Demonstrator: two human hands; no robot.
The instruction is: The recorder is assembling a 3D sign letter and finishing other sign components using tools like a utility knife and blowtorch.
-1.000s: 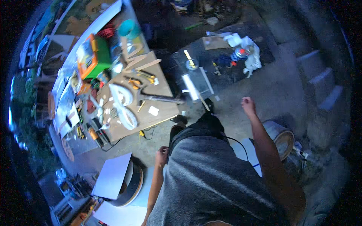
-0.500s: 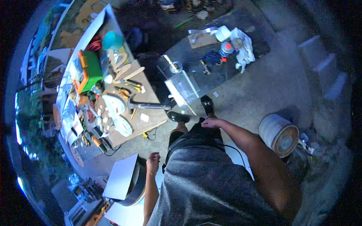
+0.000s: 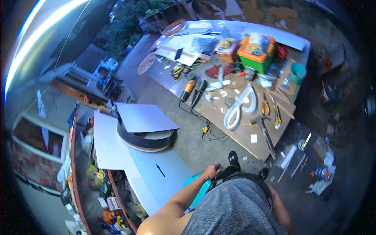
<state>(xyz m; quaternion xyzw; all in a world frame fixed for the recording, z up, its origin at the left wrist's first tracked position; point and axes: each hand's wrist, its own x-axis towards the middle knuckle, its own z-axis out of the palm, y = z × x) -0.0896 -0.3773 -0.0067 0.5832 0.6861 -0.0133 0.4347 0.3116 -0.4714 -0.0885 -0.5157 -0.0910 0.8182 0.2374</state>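
Teal object (image 3: 201,192), one: near centre, partly beneath the left forearm; visible long axis slanted from near left to far right, far end toward the left hand (image 3: 212,171). Left hand: fingers curled; whether they pinched anything could not be told. Right hand (image 3: 275,193): beside the right hip, finger state not discernible. Pale blue panel (image 3: 147,164), left: dark arrow (image 3: 160,170) marked on it, pointing far left. Surface (image 3: 239,139), far right: hammer (image 3: 266,135), handle toward near right.
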